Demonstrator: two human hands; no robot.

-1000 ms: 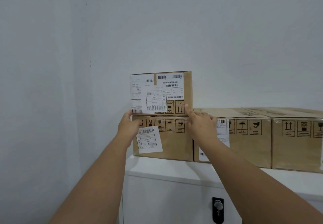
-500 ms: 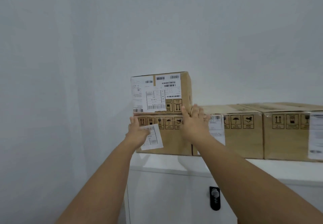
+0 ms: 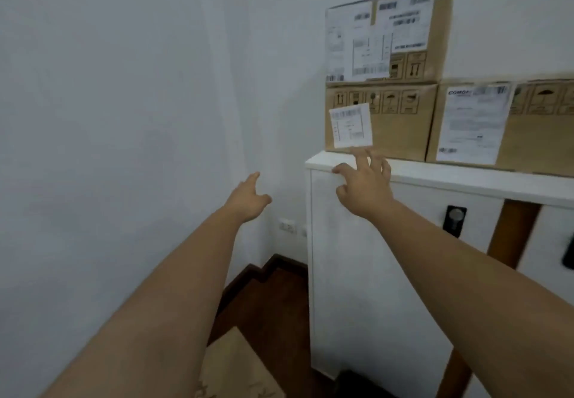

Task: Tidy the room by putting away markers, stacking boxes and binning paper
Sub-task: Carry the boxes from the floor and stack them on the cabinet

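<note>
Both hands had come off the stacked boxes since the earlier frame and dropped lower, while the view swung left and down. Left hand [image 3: 248,197] hung in open air near the wall, fingers loose and spread, grasping nothing. Right hand [image 3: 365,186] hovered at the front edge of the white cabinet [image 3: 372,273], fingers released and splayed; contact with the edge could not be confirmed. Upper box [image 3: 435,34] sat on the lower box [image 3: 400,130], which stood on the cabinet top, touching the neighbouring box [image 3: 528,137] to its right.

Stacking of this pair appeared complete. Recommended practice: verify that the upper box lay flush with the lower one along the left and near edges and did not overhang, then withdraw both hands clear without brushing the loose label [image 3: 351,126]. No markers or paper were visible here.
</note>
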